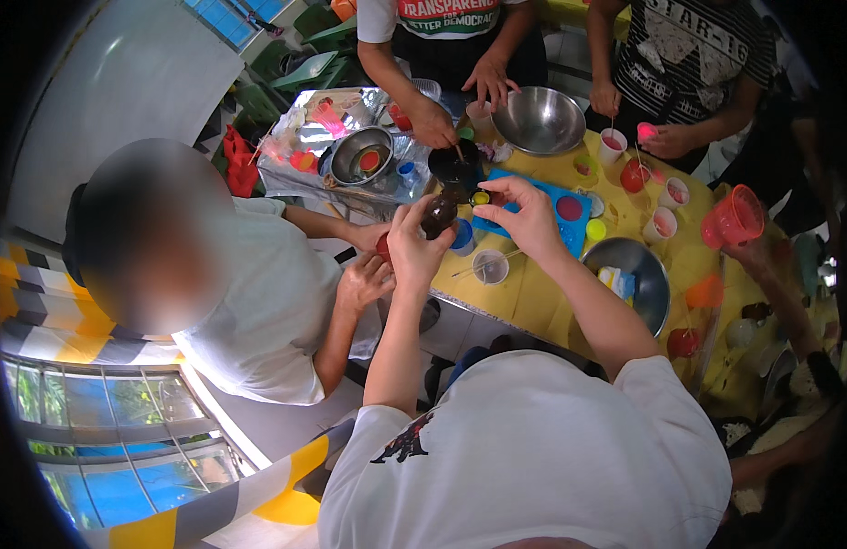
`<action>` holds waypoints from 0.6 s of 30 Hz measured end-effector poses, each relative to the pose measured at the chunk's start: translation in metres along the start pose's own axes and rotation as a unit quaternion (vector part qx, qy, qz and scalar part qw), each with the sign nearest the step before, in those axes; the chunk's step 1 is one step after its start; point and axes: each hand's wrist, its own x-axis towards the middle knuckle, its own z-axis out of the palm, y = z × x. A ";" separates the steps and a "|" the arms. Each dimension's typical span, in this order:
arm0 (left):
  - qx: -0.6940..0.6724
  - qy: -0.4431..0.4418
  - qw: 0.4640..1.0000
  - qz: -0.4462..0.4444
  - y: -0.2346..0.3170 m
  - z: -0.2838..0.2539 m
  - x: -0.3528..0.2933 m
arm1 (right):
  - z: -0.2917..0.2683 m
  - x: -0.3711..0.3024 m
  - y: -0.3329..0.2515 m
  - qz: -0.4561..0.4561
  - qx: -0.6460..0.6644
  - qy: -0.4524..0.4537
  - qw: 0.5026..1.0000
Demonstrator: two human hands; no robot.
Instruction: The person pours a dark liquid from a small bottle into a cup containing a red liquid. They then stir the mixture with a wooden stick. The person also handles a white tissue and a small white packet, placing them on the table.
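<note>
My left hand (416, 245) is closed around a dark brown, rounded bottle (439, 218), tilted with its neck toward the right. Close to that neck, my right hand (526, 220) pinches a small round cap-like piece (480, 198), yellow inside with a dark edge. Both hands are raised over the table's near edge. Behind my right hand lies a blue tray (533, 188) with round wells. A clear plastic cup (490, 266) with a thin stick across it stands below my hands, beside a blue cup (463, 238).
A yellow-covered table (551, 306) bears metal bowls (539, 121), white cups (661, 225) and a red basket (733, 217). At left a person (258, 293) in a white shirt stands close, hands near my left hand. Across, a co-worker's hand (431, 123) stirs a black container (453, 163).
</note>
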 end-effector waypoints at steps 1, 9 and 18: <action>-0.004 0.018 1.000 -0.001 -0.002 0.002 -0.001 | 0.001 0.006 0.003 0.009 -0.003 -0.002 1.000; -0.022 0.100 0.994 -0.021 -0.010 -0.011 -0.024 | 0.023 0.062 0.078 0.029 0.001 -0.007 1.000; -0.025 0.135 0.988 -0.073 -0.010 -0.037 -0.059 | 0.048 0.113 0.143 -0.010 -0.226 -0.066 0.972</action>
